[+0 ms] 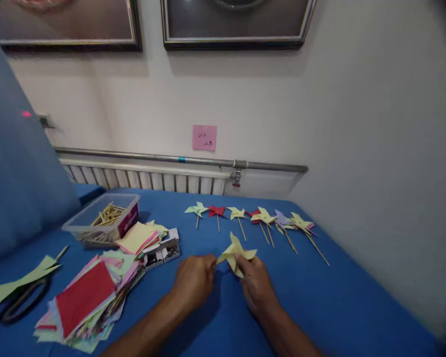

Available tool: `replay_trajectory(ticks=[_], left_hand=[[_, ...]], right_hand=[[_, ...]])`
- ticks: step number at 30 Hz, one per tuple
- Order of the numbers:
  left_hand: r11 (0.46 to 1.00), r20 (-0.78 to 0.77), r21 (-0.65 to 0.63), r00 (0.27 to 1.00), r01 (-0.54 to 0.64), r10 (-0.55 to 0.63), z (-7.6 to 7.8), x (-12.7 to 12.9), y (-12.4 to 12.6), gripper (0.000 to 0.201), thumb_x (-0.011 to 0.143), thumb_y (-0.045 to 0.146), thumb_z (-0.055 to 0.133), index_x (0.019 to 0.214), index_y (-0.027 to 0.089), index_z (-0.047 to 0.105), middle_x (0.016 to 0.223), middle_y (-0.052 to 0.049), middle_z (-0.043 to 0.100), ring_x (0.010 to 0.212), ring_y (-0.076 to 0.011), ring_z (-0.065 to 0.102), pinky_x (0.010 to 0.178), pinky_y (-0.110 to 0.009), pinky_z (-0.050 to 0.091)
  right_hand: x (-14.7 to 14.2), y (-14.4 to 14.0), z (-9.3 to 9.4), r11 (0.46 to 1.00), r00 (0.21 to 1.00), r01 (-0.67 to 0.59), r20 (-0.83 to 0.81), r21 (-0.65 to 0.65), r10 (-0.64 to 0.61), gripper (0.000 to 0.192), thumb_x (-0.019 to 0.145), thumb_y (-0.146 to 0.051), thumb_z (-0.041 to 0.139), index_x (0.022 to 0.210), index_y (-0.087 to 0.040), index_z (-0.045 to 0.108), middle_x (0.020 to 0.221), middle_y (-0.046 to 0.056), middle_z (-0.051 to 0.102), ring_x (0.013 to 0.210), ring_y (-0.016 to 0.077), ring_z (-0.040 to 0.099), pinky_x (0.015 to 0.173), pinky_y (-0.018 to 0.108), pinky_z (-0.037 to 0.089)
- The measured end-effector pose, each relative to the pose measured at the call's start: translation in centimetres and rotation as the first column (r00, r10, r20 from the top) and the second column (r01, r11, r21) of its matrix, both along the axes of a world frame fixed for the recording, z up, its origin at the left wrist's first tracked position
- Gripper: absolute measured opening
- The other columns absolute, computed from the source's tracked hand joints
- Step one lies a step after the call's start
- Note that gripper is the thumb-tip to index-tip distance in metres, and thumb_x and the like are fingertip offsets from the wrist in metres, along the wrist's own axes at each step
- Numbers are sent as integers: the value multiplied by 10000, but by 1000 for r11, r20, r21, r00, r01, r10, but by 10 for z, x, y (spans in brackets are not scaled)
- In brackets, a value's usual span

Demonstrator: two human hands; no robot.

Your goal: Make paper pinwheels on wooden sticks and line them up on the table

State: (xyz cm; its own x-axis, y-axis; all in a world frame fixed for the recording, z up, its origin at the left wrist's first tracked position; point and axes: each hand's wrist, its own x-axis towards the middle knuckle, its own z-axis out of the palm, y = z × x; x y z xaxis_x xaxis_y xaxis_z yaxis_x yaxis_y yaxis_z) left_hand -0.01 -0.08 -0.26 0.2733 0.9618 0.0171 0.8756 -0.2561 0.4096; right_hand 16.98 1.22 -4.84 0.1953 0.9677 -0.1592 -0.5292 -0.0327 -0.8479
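Both of my hands meet over a yellow paper pinwheel [237,252] just above the blue table [334,307]. My right hand [257,286] pinches the pinwheel's lower edge from the right. My left hand [194,278] has its fingertips closed at the pinwheel's left tip. Behind them, a row of several finished pinwheels on wooden sticks [252,220] lies across the table, in green, red, yellow and purple.
A pile of coloured paper squares [91,297] with a red sheet on top lies at the left. Behind it stand a clear plastic box of wooden sticks [104,220], a small stack of yellow paper [139,237] and a small box of pins [163,253]. Scissors [13,305] lie at the far left. A radiator [144,178] and the wall stand close behind.
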Motion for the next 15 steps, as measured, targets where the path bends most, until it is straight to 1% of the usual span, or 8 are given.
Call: replay_trajectory(ticks=[10,15], left_hand=[[1000,40,8,999,1,-1,0,1,-2,286,1042,177,489,958,227,758,903,-68,818,877,-217,765,672,-301,303],[1000,55,10,998,2,-3,-2,0,-2,266,1040,181,505,947,222,751,886,-65,812,847,-209,757,663,-302,293]], right_hand=[[-1,1,-1,999,1000,2,16,40,-3,390,566,-350,995,846,-205,766,729,12,787,792,284,767,657,328,547],[0,2,-4,999,1000,15,24,48,-16,402,564,-361,999,849,-196,767,700,5,773,722,265,745,649,332,538]])
